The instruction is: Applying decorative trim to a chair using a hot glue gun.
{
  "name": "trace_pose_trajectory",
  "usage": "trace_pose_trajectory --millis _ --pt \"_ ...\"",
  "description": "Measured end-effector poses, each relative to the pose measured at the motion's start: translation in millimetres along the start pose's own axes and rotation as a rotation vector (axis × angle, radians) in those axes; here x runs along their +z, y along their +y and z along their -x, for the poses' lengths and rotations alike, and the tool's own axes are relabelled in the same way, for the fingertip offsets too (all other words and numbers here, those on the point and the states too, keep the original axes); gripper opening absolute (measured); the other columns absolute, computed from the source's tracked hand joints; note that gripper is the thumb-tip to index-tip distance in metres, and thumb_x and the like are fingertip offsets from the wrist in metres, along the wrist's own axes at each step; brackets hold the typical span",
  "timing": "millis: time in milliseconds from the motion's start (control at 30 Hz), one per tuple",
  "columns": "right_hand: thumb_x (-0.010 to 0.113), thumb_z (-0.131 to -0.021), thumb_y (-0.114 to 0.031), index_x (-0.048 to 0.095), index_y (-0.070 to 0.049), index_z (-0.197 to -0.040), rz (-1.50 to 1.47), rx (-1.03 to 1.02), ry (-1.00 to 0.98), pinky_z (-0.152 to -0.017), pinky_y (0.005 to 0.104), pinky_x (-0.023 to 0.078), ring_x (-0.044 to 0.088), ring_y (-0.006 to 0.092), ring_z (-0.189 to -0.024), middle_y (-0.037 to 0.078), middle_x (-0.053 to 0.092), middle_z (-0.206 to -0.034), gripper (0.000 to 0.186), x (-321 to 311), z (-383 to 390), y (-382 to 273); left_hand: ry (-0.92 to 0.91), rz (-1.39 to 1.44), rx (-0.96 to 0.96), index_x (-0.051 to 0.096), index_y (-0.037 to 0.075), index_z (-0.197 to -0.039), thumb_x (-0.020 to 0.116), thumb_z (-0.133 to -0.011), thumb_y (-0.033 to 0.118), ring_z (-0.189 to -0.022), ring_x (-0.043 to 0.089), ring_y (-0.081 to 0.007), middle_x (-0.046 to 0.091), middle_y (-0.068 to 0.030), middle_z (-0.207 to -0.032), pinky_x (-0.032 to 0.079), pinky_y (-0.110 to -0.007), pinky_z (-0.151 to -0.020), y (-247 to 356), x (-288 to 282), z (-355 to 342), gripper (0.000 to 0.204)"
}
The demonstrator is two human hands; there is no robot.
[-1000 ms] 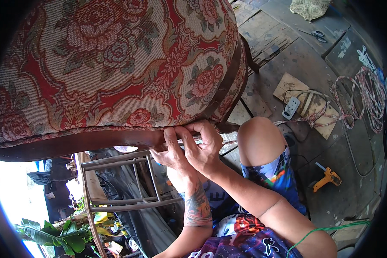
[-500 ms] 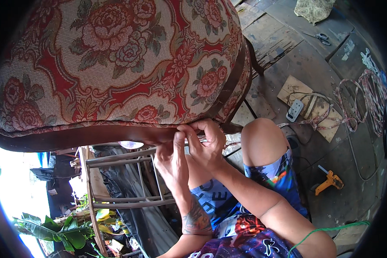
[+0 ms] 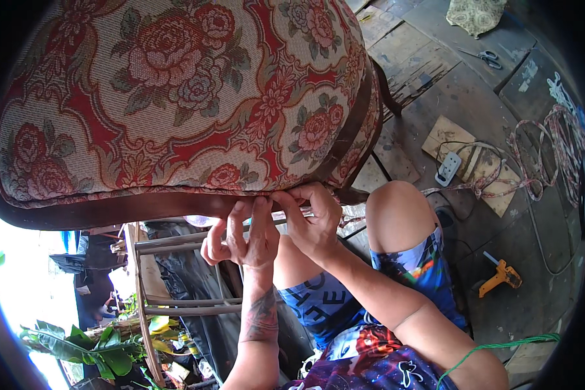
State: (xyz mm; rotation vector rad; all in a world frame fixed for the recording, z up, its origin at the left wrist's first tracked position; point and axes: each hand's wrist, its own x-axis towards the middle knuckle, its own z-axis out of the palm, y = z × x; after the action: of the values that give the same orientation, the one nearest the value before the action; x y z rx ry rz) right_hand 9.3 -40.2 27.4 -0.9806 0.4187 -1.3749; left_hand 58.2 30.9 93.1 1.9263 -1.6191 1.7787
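Note:
A chair with red and cream floral upholstery fills the upper left, its dark wooden rail facing me. Along the lower edge of the upholstery, where it meets the rail, runs a thin fabric piping. My right hand pinches the piping between thumb and index finger near the chair's corner. Beside it, my left hand has its fingers apart, with the fingertips touching the edge at the rail and nothing held. The exact spot under the right fingertips is hidden.
On the plank floor at right lie an orange glue gun, scissors, a white extension socket on a wooden board, coiled patterned cord and a fabric piece. A wooden frame stands lower left.
My left hand has shifted left and opened from its closed shape beside the right hand, its fingers now spread along the edge. My right hand keeps its pinch at nearly the same place.

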Motion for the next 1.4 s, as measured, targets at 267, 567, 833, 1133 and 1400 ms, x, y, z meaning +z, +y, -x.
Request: trace_pose_trajectory --millis 267,567,833,1133,1400 --pt "0.081 -0.084 -0.002 0.065 -0.001 -0.089 0.029 -0.015 -0.011 -0.059 0.0274 0.056 0.070 0.0167 -0.068 0.010 0.066 -0.082 0.017 -2 -2 -2 -0.127 -0.066 0.416 0.079 0.028 -0.100 0.080 -0.083 0.022 -0.112 0.055 -0.0133 0.073 0.0149 -0.110 0.033 -0.032 -0.097 -41 3 3 0.018" --pt "0.080 -0.085 -0.001 0.065 -0.001 -0.090 0.030 -0.024 0.001 -0.059 0.0268 0.055 0.070 0.0162 -0.068 0.010 0.066 -0.081 0.016 -2 -2 -5 -0.009 -0.008 0.614 0.080 0.029 -0.101 0.074 -0.084 0.030 -0.114 0.057 -0.0138 0.074 0.0147 -0.105 0.022 -0.042 -0.112 -66 2 -26 0.018" --pt "0.080 -0.085 -0.001 0.064 -0.001 -0.090 0.038 -0.051 -0.007 -0.057 0.0276 0.055 0.070 0.0163 -0.067 0.010 0.066 -0.081 0.017 -3 -3 -2 0.062 -0.017 0.578 0.078 0.037 -0.101 0.074 -0.087 0.045 -0.118 0.056 -0.0123 0.071 0.0196 -0.114 0.023 -0.046 -0.112 -66 12 -21 0.017" --pt "0.080 -0.085 -0.002 0.064 -0.001 -0.089 0.026 -0.005 -0.011 -0.058 0.0278 0.055 0.070 0.0169 -0.068 0.011 0.066 -0.081 0.016 -2 -2 -5 -0.017 -0.039 0.591 0.078 0.035 -0.104 0.070 -0.089 0.038 -0.118 0.055 -0.0136 0.072 0.0186 -0.115 0.023 -0.044 -0.112 -65 7 -21 0.018" --pt "0.080 -0.085 -0.003 0.065 -0.001 -0.090 0.016 0.007 -0.005 -0.059 0.0277 0.055 0.071 0.0163 -0.068 0.011 0.067 -0.081 0.016 -2 -3 -4 0.019 -0.029 0.542 0.078 0.037 -0.105 0.064 -0.092 0.038 -0.118 0.056 -0.0121 0.071 0.0180 -0.117 0.022 -0.043 -0.114 -65 11 -15 0.019"
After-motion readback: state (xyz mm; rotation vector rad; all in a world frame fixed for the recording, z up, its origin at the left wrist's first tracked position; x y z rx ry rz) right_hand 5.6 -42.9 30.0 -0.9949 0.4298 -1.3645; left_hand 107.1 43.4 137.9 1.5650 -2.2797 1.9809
